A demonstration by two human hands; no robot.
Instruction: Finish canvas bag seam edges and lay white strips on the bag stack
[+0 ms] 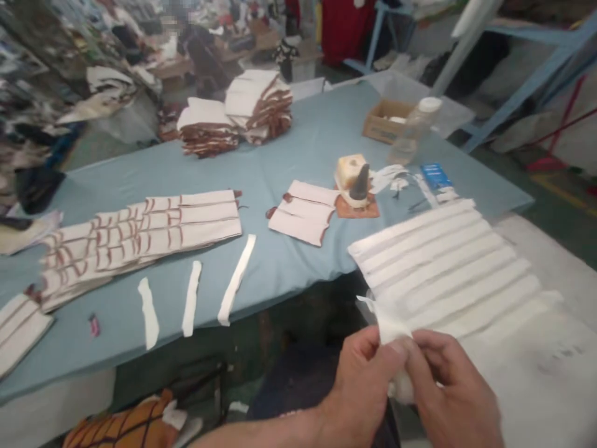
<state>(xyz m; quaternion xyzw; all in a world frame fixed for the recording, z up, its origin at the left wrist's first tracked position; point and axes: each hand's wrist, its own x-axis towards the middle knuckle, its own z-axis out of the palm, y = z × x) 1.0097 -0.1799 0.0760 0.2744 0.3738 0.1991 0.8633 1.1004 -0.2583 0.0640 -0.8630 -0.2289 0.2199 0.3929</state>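
Observation:
My left hand [357, 379] and my right hand [450, 386] meet at the lower right, thumbs close together. Between them they pinch a white strip [394, 326], its upper end sticking out past my fingers; whether it is cloth or paper I cannot tell. Right behind my hands lies a white sheet with several parallel white strips [443, 267] on it. Three loose white strips, one of them a slanted strip [237, 280], lie apart along the front of the blue-covered table [298, 261].
Overlapping cream fabric pieces with brown edges [140, 233] spread across the left. Two stacks of such pieces [259, 102] stand at the back. A dark cone [360, 182], a clear bottle [410, 137] and a cardboard box [385, 121] are toward the right. A small pink object [94, 325] lies front left.

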